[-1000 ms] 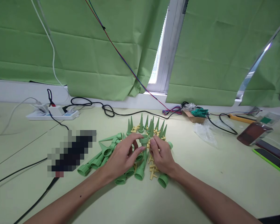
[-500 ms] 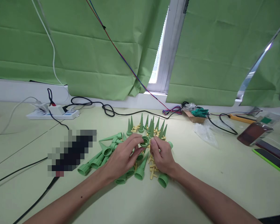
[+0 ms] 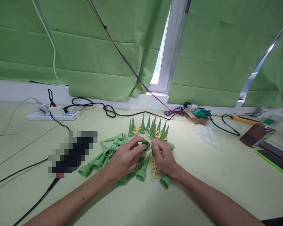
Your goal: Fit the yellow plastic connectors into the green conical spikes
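A green plastic plant watering spike (image 3: 146,146) is in the fingers of my left hand (image 3: 128,157), its threaded round mouth turned towards me. One left fingertip reaches into that mouth. My right hand (image 3: 163,155) is closed in a fist right beside the spike, thumb on top; what it grips is hidden. Below and left of my hands lie several loose green spikes (image 3: 142,169). Small yellow T-shaped valves (image 3: 154,175) are scattered by my right hand. Behind, several green spikes (image 3: 143,124) stand point up among more yellow valves.
At the left are a white power strip (image 3: 54,116) and a blurred dark object (image 3: 73,153) with a cable. A small cardboard box (image 3: 196,117), a clear plastic bag (image 3: 208,135), a brown bottle (image 3: 257,135) and a green-edged phone (image 3: 275,163) lie on the right.
My left fingers have shifted on the held spike, with a fingertip now in its mouth. The spike's mouth has dipped slightly. My right hand has hardly moved.
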The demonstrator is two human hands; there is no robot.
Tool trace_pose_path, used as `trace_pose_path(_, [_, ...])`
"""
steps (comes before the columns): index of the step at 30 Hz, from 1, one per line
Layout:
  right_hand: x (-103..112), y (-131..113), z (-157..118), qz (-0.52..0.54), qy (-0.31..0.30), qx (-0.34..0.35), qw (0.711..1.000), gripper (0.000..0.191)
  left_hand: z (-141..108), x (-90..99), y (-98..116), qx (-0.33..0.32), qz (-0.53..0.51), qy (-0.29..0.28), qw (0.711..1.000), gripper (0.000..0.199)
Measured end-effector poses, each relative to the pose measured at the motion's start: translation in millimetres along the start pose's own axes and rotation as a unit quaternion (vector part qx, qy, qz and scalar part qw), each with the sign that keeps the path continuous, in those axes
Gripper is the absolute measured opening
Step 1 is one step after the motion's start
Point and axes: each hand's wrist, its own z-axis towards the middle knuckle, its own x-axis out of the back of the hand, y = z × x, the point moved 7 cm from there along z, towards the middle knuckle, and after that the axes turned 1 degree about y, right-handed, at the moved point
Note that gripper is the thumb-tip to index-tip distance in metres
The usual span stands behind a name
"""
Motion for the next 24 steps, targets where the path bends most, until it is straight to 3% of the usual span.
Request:
trace_pose_path(15, [-1, 6, 1, 0.031, -0.008, -0.064, 0.997, 0.04, -1, 1.4, 6, -0.061, 0.116, 0.038, 0.991, 0.018])
trace_pose_path(24, [-8, 16, -1, 0.102, -0.037, -0.132, 0.985, 0.041, -3, 2.8, 9, -0.08, 0.131, 0.048, 0.987, 0.015])
